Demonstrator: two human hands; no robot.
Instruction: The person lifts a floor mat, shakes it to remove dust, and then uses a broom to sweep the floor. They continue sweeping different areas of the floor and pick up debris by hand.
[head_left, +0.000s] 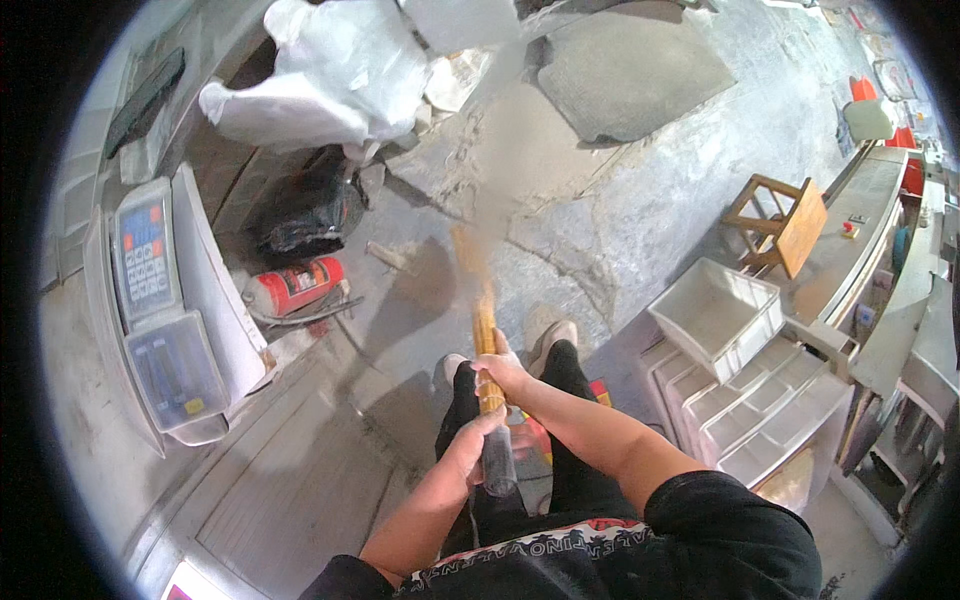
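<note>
A long yellow, ribbed handle (484, 307) of a tool extends away from my body, low over the floor. My right hand (504, 373) wraps around its middle with the thumb up along it. Nearer to me, my left hand (474, 441) grips it just by the dark grey cylindrical end piece (498, 465). Towards its far end the handle blurs into a grey patch, so what it carries there cannot be told. Below the hands are my legs in black trousers and my pale shoes (556, 337) on the concrete floor (547, 277).
Left stand an electronic scale (148, 251) with a keypad, a red fire extinguisher (304, 286) lying down, and a black plastic bag (319, 217). White sacks (352, 67) and a grey mat (637, 71) lie ahead. Right are a wooden stool (802, 229), a white crate (716, 307) and stacked crates (757, 412).
</note>
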